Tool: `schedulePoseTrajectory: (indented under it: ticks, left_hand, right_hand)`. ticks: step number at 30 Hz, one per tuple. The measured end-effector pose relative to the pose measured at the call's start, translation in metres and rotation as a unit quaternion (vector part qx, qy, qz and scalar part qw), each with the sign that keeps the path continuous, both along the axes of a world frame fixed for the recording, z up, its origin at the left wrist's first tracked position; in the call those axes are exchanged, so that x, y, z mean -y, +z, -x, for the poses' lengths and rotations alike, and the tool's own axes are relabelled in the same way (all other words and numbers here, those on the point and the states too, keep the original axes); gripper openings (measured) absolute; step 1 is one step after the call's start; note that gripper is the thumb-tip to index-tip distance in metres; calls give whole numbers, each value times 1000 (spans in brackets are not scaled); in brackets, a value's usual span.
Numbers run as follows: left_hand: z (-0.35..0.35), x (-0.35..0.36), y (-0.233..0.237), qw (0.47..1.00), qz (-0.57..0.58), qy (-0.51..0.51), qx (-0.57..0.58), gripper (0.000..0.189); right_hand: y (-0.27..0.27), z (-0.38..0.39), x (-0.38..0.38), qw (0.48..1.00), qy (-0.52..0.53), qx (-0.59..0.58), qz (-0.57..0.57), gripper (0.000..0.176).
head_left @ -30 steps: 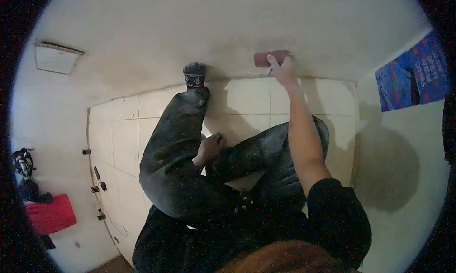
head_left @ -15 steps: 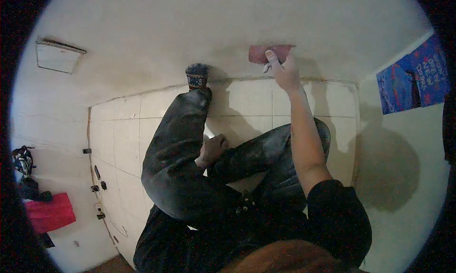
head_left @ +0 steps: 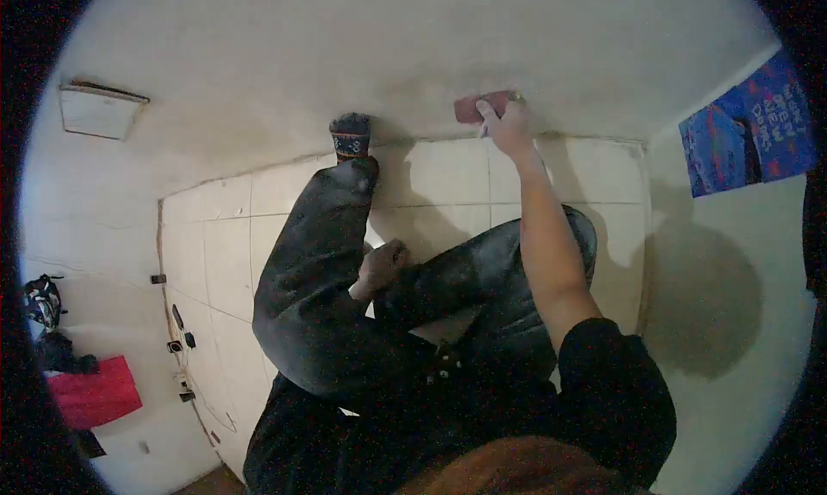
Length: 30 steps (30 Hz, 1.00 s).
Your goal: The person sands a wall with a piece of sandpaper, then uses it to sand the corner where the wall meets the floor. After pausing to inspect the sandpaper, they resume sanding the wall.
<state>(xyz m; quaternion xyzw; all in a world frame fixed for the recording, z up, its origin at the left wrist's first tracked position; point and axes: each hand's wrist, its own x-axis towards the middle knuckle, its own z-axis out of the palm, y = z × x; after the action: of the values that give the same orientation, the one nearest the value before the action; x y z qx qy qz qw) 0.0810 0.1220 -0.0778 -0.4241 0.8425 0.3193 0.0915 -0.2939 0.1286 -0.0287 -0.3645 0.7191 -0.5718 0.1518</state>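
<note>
My right hand (head_left: 506, 126) presses a reddish-brown piece of sandpaper (head_left: 474, 109) flat on the pale wall (head_left: 413, 38), just above the floor line. The thumb lies across the sandpaper and the other fingers are partly hidden. Pale dust coats this hand. Low between my bent legs, my left hand (head_left: 382, 267) has its fingers curled, beside the dusty dark trousers (head_left: 301, 262). Whatever it holds, if anything, is hidden. A patterned sock (head_left: 351, 139) covers my foot, which is against the wall.
Cream tiles (head_left: 444, 168) cover the floor. A blue printed sheet (head_left: 749, 137) is on the right wall, and a white panel (head_left: 102, 112) is set in the wall at upper left. Cables and small dark plugs (head_left: 187, 397) lie along the left edge, near a red cloth (head_left: 95, 392).
My right hand and the sandpaper have shifted slightly down and left along the wall, and the sandpaper is now tilted. The left hand stays in place, apart from a small view shift.
</note>
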Motion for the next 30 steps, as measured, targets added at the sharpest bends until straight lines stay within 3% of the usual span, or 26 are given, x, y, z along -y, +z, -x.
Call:
schedulePoseTrajectory:
  ticks: [3, 5, 6, 9, 12, 15, 18, 20, 22, 24, 27, 29, 30]
  left_hand:
    - [-14, 9, -32, 994, 65, -78, 45, 31]
    - [-22, 7, -43, 997, 0, -9, -75, 29]
    - [-22, 9, -48, 997, 43, -61, -36, 28]
    - [-22, 0, -39, 995, 67, -77, -5, 28]
    - [-12, 8, -30, 996, 64, -65, -1, 28]
    - [-25, 14, -57, 987, 102, -117, 38, 30]
    - [-16, -2, -27, 995, 59, -75, 26, 32]
    - [-2, -2, -1, 999, 27, -16, -7, 32]
    - [-1, 3, -9, 998, 33, -43, 23, 32]
    - [-11, 5, -25, 994, 68, -81, 34, 33]
    - [-12, -2, -23, 991, 89, -98, 0, 33]
    - [-7, -7, -12, 997, 51, -50, 0, 33]
    - [-2, -3, -9, 999, 30, -21, 4, 32]
  right_hand:
    - [23, -8, -2, 999, 14, 31, 40, 40]
    - [60, -11, -7, 980, 93, 125, 121, 39]
    - [68, -12, -11, 964, 128, 175, 157, 38]
    - [38, 0, -7, 995, 37, 79, 49, 36]
    - [-15, -3, 12, 981, -92, -125, 118, 36]
    - [52, -9, -7, 988, 73, 18, 137, 35]
    - [45, 0, -2, 970, 129, 181, 102, 49]
    - [1, -3, 1, 996, 4, 42, 79, 37]
    - [-1, -3, 4, 997, -22, 3, 75, 31]
    - [34, -7, -5, 993, 63, 64, 81, 31]
    - [64, -8, -9, 978, 95, 55, 179, 34]
    - [-20, 10, 17, 994, 47, 44, 92, 33]
    - [-26, 13, 17, 996, 32, 29, 80, 33]
